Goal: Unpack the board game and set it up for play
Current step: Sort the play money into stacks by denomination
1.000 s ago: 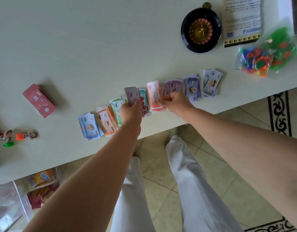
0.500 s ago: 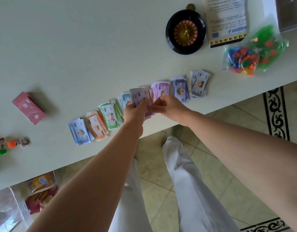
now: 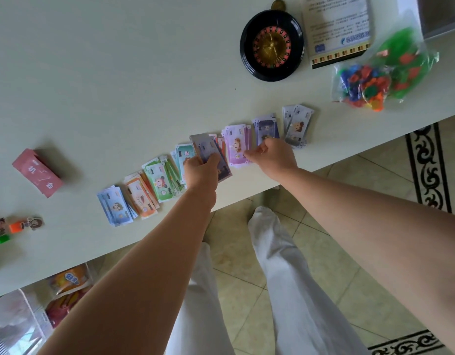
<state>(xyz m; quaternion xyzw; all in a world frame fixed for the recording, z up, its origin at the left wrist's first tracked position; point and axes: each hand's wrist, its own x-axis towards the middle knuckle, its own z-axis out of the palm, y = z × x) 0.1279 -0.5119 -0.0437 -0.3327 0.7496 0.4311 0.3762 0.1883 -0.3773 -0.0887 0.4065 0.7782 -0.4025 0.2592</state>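
My left hand (image 3: pixel 202 172) gripped the stack (image 3: pixel 208 149) of notes just above the worktop (image 3: pixel 119 85), near its front edge, long axis pointing away from me. My right hand (image 3: pixel 275 156), fingers curled, pinched the near corner of the pink pile (image 3: pixel 236 142), just right of the stack. The sorted piles slanted from near-left to far-right, so I judged the right hand better placed to deal the next note.

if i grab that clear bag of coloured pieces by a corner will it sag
Probably sags: the bag of coloured pieces is thin crinkled film, lumpy with loose bits that would likely shift downward. Likely light, as the bits look like small plastic. Unlikely to roll, since it lies slumped and flat.
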